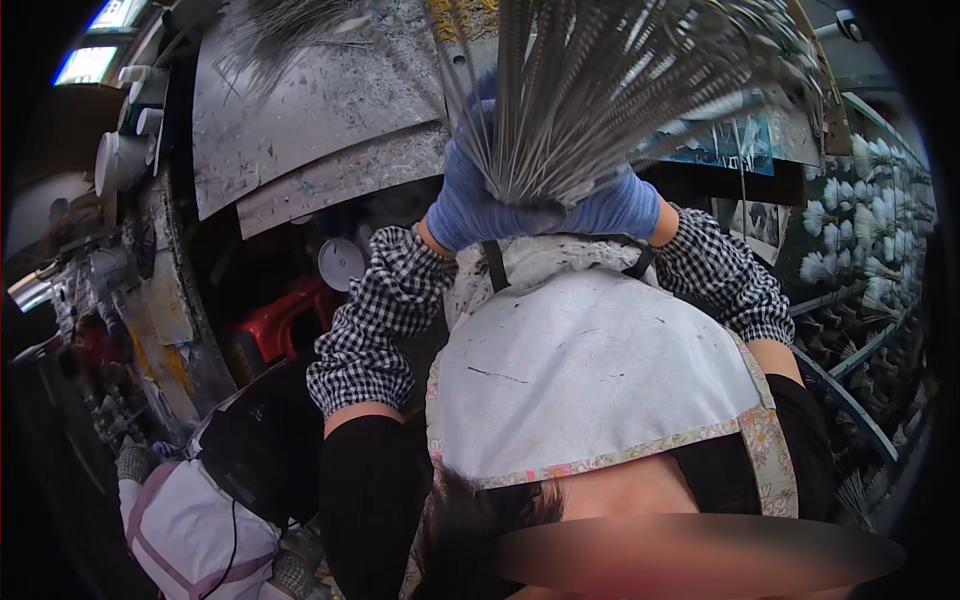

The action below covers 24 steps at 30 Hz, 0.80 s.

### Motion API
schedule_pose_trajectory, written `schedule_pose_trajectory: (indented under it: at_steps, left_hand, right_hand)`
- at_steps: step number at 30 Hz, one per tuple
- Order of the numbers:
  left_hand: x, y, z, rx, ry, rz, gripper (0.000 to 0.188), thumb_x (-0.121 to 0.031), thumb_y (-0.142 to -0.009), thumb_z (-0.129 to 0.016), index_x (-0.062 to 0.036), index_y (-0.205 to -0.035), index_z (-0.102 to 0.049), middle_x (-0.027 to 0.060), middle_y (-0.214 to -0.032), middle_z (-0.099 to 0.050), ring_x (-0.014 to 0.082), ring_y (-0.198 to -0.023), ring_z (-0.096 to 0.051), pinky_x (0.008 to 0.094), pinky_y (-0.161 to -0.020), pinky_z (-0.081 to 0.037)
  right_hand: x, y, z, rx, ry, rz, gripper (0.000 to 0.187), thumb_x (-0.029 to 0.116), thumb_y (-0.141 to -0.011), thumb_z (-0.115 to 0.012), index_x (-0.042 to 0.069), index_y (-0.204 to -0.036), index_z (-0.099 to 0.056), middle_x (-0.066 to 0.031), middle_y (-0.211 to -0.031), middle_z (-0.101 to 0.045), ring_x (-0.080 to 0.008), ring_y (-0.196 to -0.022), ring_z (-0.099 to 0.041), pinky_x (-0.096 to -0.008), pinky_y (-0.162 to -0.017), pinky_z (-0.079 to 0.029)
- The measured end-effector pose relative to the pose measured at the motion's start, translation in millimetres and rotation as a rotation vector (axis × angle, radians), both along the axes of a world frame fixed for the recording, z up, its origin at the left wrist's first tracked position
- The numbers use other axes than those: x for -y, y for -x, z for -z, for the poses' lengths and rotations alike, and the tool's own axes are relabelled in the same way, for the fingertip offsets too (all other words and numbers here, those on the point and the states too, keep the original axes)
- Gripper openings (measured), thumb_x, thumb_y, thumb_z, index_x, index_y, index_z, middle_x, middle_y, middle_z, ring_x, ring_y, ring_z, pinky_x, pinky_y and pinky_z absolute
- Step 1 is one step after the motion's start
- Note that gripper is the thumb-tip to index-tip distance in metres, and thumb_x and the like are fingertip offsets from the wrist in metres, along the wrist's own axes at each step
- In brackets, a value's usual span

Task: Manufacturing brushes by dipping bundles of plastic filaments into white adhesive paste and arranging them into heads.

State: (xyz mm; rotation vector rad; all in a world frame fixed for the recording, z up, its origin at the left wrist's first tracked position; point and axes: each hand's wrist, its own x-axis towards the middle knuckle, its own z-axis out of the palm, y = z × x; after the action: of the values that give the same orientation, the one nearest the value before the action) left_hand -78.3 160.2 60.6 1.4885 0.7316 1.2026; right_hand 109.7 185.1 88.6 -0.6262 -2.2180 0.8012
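A big bundle of thin grey twisted wires (590, 95) fans upward and outward in front of me. Its gathered lower ends are cupped between my two hands, both in blue knit gloves. My left hand (468, 205) closes round the left side of the base, and my right hand (622, 208) grips it from the right. The wires cover some of the fingers. Both grips sit just above my pale, stained apron, at the near edge of the worktable (320, 110). Black-and-white checked sleeves cover my forearms.
Another pile of wires (275, 40) lies on the table at the far left. A blue, paint-smeared piece (720, 145) is behind the bundle. Below the table are a red stool (285, 320) and a white round lid (341, 262). Racks of white tufts (870, 220) stand right; another person (205, 530) is lower left.
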Motion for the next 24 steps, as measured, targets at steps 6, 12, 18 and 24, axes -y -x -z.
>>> schedule_pose_trajectory:
  at_steps: [6, 12, 18, 24]
  left_hand:
    - [69, -51, 69, 0.442, 0.974, -0.056, 0.040, -0.027, -0.093, -0.069, 0.0021, -0.119, -0.062, 0.0085, -0.110, -0.069, 0.0164, -0.100, -0.065, 0.0317, -0.090, -0.054]
    - [72, -36, 33, -0.304, 0.122, -0.373, 0.039, -0.029, -0.092, -0.071, -0.0003, -0.118, -0.065, 0.0084, -0.109, -0.070, 0.0164, -0.096, -0.066, 0.0307, -0.086, -0.055]
    - [69, -60, 50, 0.473, 0.873, -0.072, 0.033, -0.022, -0.090, -0.072, -0.0020, -0.115, -0.067, 0.0091, -0.109, -0.070, 0.0163, -0.099, -0.066, 0.0291, -0.089, -0.055]
    - [74, -43, 29, 0.325, 0.640, -0.128, 0.034, -0.027, -0.091, -0.071, -0.0024, -0.115, -0.067, 0.0095, -0.107, -0.070, 0.0167, -0.096, -0.068, 0.0296, -0.087, -0.056]
  right_hand:
    - [56, -34, 99, -0.140, 1.253, 0.098, 0.071, 0.028, -0.073, -0.088, 0.003, -0.130, -0.053, -0.0117, -0.115, -0.065, -0.0196, -0.113, -0.059, -0.0342, -0.100, -0.049]
    - [54, -34, 36, -0.136, 0.360, 0.032, 0.054, 0.021, -0.080, -0.083, 0.002, -0.123, -0.058, -0.0077, -0.109, -0.068, -0.0160, -0.098, -0.064, -0.0307, -0.088, -0.054]
    - [54, -42, 85, -0.144, 1.090, 0.088, 0.040, 0.020, -0.084, -0.078, 0.002, -0.118, -0.065, -0.0076, -0.103, -0.070, -0.0155, -0.101, -0.063, -0.0309, -0.089, -0.053]
    - [49, -45, 61, 0.237, -0.078, 0.090, 0.039, 0.023, -0.085, -0.075, 0.005, -0.118, -0.065, -0.0079, -0.112, -0.068, -0.0199, -0.106, -0.064, -0.0348, -0.097, -0.051]
